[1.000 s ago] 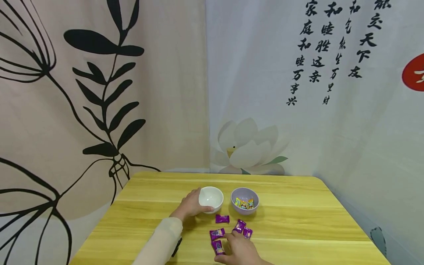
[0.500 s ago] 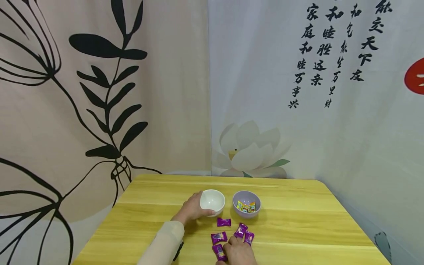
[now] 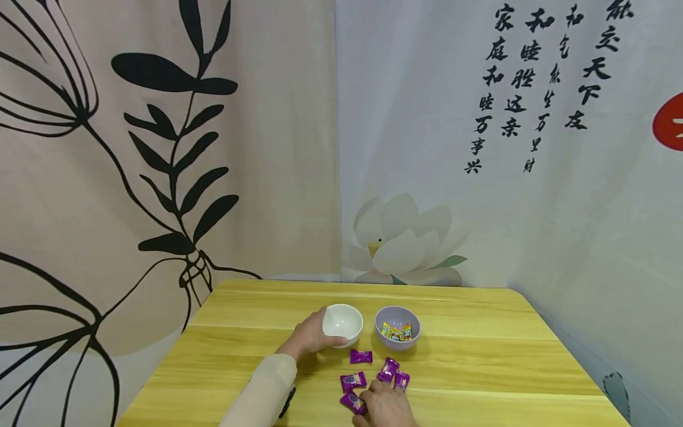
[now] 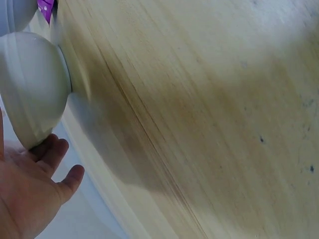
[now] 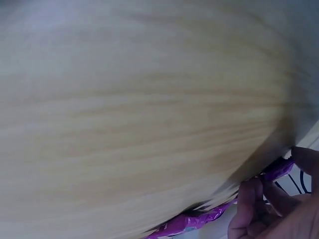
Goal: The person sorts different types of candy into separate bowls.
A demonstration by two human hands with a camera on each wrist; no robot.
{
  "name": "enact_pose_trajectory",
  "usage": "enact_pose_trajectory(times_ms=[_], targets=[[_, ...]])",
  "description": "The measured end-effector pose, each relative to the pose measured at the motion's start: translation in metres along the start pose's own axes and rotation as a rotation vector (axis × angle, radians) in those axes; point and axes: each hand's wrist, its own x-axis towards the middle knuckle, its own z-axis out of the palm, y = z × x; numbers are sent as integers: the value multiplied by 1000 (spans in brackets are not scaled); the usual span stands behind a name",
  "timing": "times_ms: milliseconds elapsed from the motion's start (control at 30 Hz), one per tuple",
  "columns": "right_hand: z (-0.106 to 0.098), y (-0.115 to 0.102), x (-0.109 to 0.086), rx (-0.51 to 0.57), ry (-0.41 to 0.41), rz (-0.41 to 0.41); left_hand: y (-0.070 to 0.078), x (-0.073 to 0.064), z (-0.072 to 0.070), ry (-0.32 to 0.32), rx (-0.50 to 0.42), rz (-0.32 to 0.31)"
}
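My left hand (image 3: pixel 311 335) holds a white bowl (image 3: pixel 343 325) at its left side, thumb near the front rim. The left wrist view shows the fingertips at the rim of this bowl (image 4: pixel 37 84), which stands on the table. My right hand (image 3: pixel 388 404) is low over the table among several purple-wrapped candies. Its thumb and fingers pinch the nearest candy (image 3: pixel 353 402), also visible as a purple wrapper (image 5: pixel 278 169) between the fingertips in the right wrist view. Other candies lie just beyond: one candy (image 3: pixel 353 381) at left, and two, partly overlapped by the hand, at right.
A lilac bowl (image 3: pixel 397 313) with several small yellow packets (image 3: pixel 397 333) stands right of the white bowl. A single purple candy (image 3: pixel 361 356) lies in front of the bowls. The wooden table (image 3: pixel 496 356) ends at a printed curtain (image 3: pixel 288 178) behind.
My right hand has drawn its fingers in at the nearest candy, which has turned on the table. The head view has shifted slightly. My left hand stays on the white bowl.
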Motion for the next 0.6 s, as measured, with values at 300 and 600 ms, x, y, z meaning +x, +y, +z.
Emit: enact_pose_trajectory(times_ms=[300,600], targets=[[-9,6,1,75,82,-46,-2,-2,-2,-5,-5,8],[-26,17,14,103,282,-24,1,-3,-5,-10,-1,4]])
